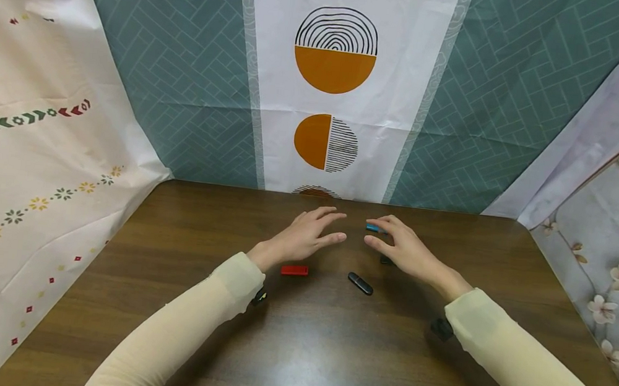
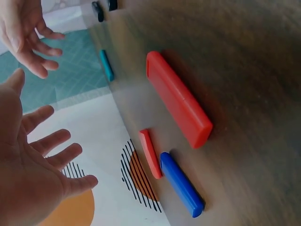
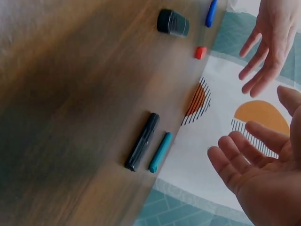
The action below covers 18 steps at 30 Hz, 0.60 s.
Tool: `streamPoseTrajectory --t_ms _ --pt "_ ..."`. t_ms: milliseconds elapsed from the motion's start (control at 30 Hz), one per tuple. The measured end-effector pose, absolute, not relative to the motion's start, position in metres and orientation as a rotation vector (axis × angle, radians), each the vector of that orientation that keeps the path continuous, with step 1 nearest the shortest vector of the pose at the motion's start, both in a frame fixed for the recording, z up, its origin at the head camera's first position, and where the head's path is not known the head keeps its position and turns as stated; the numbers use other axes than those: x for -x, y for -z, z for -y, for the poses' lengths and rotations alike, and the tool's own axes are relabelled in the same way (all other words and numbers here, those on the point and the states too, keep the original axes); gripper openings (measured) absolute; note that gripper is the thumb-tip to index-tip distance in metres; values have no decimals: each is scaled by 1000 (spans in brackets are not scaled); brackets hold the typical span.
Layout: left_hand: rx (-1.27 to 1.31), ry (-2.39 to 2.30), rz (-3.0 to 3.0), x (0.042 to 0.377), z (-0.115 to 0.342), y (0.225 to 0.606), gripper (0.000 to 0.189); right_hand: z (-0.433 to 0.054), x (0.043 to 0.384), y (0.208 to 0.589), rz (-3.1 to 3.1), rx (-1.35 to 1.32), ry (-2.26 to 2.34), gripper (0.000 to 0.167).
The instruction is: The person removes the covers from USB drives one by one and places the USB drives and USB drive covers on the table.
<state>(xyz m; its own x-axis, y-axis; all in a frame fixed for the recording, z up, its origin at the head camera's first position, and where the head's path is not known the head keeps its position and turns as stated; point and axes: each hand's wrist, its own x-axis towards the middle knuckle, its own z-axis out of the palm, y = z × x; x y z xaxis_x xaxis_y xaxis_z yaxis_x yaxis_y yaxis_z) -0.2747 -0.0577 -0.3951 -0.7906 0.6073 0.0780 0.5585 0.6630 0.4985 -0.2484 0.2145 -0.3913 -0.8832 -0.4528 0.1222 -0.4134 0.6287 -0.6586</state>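
My left hand (image 1: 311,233) hovers above the table, fingers apart and loosely bent, holding nothing. Facing it, my right hand (image 1: 399,245) is raised in the same way, also holding nothing. Close below the left hand lies a red stick (image 1: 294,270), shaped like a USB flash drive. A black stick of similar shape (image 1: 360,283) lies between the hands, nearer the body. Under the right hand are a teal-blue stick (image 3: 160,152) and a dark stick (image 3: 142,141), partly covered in the head view. The left wrist view shows a blue stick (image 2: 182,184) and a smaller red one (image 2: 150,154), hidden behind the left hand from above.
All the sticks lie on a brown wooden table (image 1: 295,341). Patterned cloth (image 1: 186,82) hangs at the back edge, with a floral sheet (image 1: 613,297) at the right and a cream printed cloth (image 1: 36,179) at the left. Each wrist wears a dark device.
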Motion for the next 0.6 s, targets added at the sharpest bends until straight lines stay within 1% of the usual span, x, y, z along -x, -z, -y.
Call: streamPoseTrajectory --t_ms 300,600 --pt "-1042 -774 -2762 268 58 398 63 -215 237 394 -2835 684 1112 53" --pt "-1028 -842 -2715 258 57 400 64 -212 221 402 -2836 660 1143 49"
